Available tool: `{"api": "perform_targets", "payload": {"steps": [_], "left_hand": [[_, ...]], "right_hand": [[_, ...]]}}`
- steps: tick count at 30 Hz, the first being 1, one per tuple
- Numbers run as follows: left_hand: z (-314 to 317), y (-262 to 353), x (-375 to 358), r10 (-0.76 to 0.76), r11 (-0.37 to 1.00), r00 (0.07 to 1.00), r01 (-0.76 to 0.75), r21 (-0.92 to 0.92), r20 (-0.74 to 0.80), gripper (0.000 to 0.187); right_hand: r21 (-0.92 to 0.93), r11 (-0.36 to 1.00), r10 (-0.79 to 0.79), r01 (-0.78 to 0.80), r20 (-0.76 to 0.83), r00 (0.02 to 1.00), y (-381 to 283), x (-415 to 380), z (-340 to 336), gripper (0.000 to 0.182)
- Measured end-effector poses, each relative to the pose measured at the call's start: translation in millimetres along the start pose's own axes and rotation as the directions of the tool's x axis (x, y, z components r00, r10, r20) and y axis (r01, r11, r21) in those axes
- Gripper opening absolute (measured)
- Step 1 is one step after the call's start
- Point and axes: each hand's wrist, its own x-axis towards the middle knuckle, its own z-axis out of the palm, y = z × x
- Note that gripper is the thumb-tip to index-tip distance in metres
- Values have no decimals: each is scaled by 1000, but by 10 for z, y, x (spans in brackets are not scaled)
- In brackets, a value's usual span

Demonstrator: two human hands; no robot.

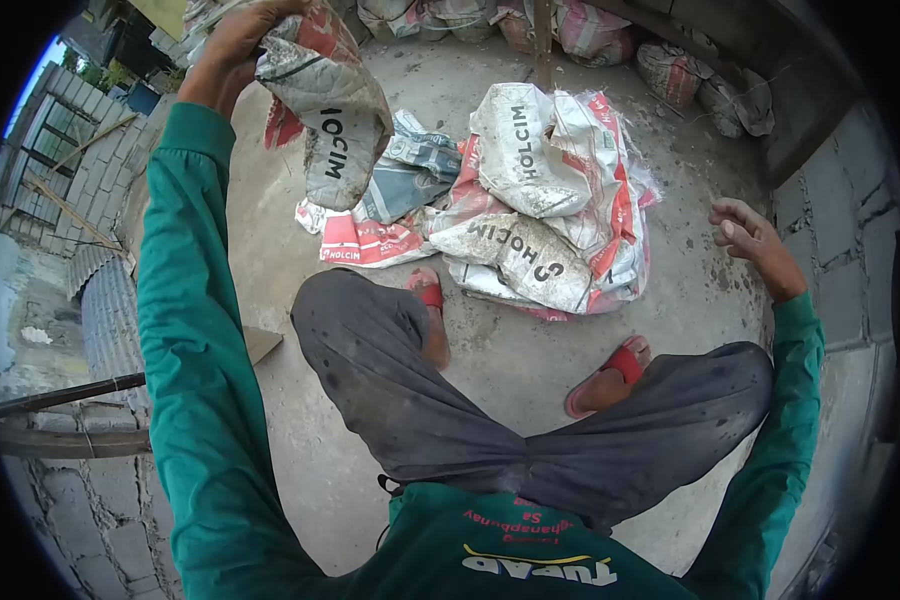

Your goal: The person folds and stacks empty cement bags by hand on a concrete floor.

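Observation:
My left hand is raised at the upper left, its fingers closed on a crumpled, dirty white and red cement sack that hangs down. Out to the right, my right hand is held above the floor with its fingers apart and nothing in it. Between my hands lies a pile of flattened white and red sacks on the concrete. A grey-green sack and a red and white sack lie left of the pile, partly below the hanging one.
Several filled sacks stand along the far edge. A wooden post rises behind the pile. Block walls flank both sides, the right one close to my right arm. My feet, in red sandals, are on the floor before the pile.

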Motion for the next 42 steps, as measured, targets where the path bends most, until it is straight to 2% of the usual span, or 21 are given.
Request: {"api": "perform_targets", "payload": {"steps": [2,4,6,8,9,10,11,14,16,17,18,19,21,22,24,26,30,32,36,38,42], "left_hand": [[44,407,-167,205,970,945,-161,-180,256,69],[368,828,-629,514,843,813,-537,13,274,87],[-71,789,33,300,859,946,-212,-467,123,28],[173,745,-132,157,842,955,4,-540,253,30],[452,580,-260,110,786,966,61,-615,235,25],[641,333,-329,17,767,975,130,-629,222,26],[774,-128,-271,-63,703,969,213,-679,239,30],[1665,-1488,-652,-400,613,910,353,-707,108,35],[2108,-2335,-1052,-501,434,828,493,-754,252,37],[2242,-2901,-1200,-623,444,745,587,-677,238,46],[2424,-3401,-1487,-701,632,708,674,-382,88,57],[2475,-3453,-1519,-711,612,687,711,-347,154,65],[2483,-3229,-1370,-697,622,701,695,-359,151,64],[2455,-3019,-1326,-682,632,716,680,-373,149,63],[2407,-2553,-1210,-656,607,717,686,-401,234,61],[2457,-2249,-1052,-491,682,840,534,-499,228,57],[2447,-1640,-769,-407,803,887,462,-377,219,57],[2406,-1604,-474,-213,967,977,215,-139,28,54],[1985,-704,-170,164,986,985,-164,-2,-61,47],[1740,-492,-138,98,983,991,-111,-149,-92,48],[1679,-1117,-319,-130,981,986,112,-161,-104,53]], "right_hand": [[60,996,-64,62,40,997,-282,183,193,73],[90,991,-100,95,50,994,-365,474,292,79],[203,974,-99,102,-21,995,-418,742,378,91],[341,937,-52,76,-82,995,-414,959,421,102],[345,936,-34,65,-97,995,-346,1067,458,102],[512,853,-55,103,-107,993,-272,1184,507,108],[658,739,-85,144,-120,989,-212,1292,569,114],[749,647,-21,140,-166,986,62,1398,937,115],[593,795,215,-130,-75,974,604,1502,1207,109],[595,791,227,-139,-75,971,1415,1732,1411,109],[481,871,251,-96,-269,930,1971,1980,1838,89],[482,871,250,-93,-273,929,1884,1960,1775,89],[387,914,128,-120,6,992,1580,1842,1687,76],[391,912,131,-126,14,991,1542,1860,1757,76],[133,988,112,-77,-277,954,1455,1943,1798,67],[137,989,97,-59,-288,953,1453,1952,1744,63],[31,999,-18,32,-376,926,1593,1992,1798,52],[112,994,69,-6,-569,819,1512,1986,1847,46],[245,939,72,241,-826,559,637,1679,1230,37],[130,948,-23,290,-881,472,276,1506,749,37],[35,974,-99,225,-824,557,85,1314,455,36]]}}
